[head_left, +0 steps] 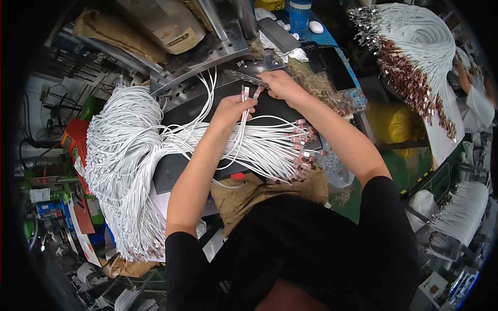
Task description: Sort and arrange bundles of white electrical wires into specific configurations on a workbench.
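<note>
My left hand (234, 110) is closed around a few white cables (241, 129). Their connector ends (246, 91) stick up past the thumb. Just ahead and to the right, my right hand (280, 86) has its fingers pinched by a flat metal piece (244, 78) and a reddish, clear-tipped connector (258, 92). What lies between those fingers is too small to make out. A spread of white cables (254, 150) lies under my left forearm, over my lap. Its reddish and clear connector ends (303, 147) point right.
A thick heap of white cables (122, 166) hangs at the left. Ahead stands a metal machine frame (202, 59) with a cardboard box (124, 36). To the far right lies another cable bundle (415, 46). A blue container (300, 15) and a white round object (316, 27) stand behind.
</note>
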Demonstrator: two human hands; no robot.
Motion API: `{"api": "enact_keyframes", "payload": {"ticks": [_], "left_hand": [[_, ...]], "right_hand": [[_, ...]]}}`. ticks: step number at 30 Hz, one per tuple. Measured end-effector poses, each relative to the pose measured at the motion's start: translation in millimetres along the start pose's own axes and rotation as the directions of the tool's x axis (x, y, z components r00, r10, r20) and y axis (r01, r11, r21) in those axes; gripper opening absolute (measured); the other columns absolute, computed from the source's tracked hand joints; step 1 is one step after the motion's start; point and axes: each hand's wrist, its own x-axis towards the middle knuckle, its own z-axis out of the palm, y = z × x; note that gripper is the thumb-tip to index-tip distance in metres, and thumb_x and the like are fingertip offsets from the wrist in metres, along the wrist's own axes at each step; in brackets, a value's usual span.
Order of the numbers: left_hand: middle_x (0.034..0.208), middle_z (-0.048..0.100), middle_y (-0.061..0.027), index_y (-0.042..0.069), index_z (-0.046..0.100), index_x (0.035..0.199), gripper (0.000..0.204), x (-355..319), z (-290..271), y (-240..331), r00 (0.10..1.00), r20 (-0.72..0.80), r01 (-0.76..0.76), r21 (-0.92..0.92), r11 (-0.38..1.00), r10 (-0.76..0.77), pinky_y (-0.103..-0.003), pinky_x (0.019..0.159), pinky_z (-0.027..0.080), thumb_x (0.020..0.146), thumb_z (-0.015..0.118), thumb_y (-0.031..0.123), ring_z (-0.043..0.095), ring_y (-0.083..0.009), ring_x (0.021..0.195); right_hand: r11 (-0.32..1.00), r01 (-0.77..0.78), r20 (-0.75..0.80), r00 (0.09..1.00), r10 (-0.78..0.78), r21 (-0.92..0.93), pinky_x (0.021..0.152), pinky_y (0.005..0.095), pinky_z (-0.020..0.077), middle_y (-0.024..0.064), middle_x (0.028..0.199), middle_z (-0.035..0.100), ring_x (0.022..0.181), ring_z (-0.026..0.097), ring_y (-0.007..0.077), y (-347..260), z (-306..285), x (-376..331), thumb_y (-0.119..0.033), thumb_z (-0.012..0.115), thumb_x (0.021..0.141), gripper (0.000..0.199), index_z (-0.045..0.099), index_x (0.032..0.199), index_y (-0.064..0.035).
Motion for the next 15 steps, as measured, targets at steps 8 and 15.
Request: {"api": "enact_keyframes", "payload": {"ticks": [8, 15], "left_hand": [[0.084, 0.068, 0.0004, 0.005, 0.071, 0.107, 0.024, -3, 7, 3, 1.0, 0.005, 0.016, -0.031, 0.999, -0.015, -0.022, 0.072, 0.048, 0.093, 0.071, 0.025, 0.061, -0.0079, 0.074], [0.089, 0.069, -0.0001, 0.003, 0.07, 0.112, 0.03, -18, 3, 14, 0.999, 0.007, 0.032, -0.148, 0.989, -0.031, -0.023, 0.078, 0.049, 0.098, 0.065, 0.029, 0.062, -0.0087, 0.079]], "right_hand": [[0.916, 0.215, -0.146, 0.95, -0.278, -0.339, 0.078, 0.0333, 0.0531, 0.0181, 0.095, 0.074, 0.085, 0.071, 0.0232, 19, 11, 0, -0.025, 0.057, 0.089, 0.038, 0.071, 0.115, -0.0004], [0.941, 0.238, -0.068, 0.963, -0.261, -0.242, 0.076, 0.0315, 0.0525, 0.0137, 0.089, 0.074, 0.08, 0.069, 0.0198, 19, -13, 5, -0.025, 0.065, 0.083, 0.04, 0.072, 0.114, -0.0018]]}}
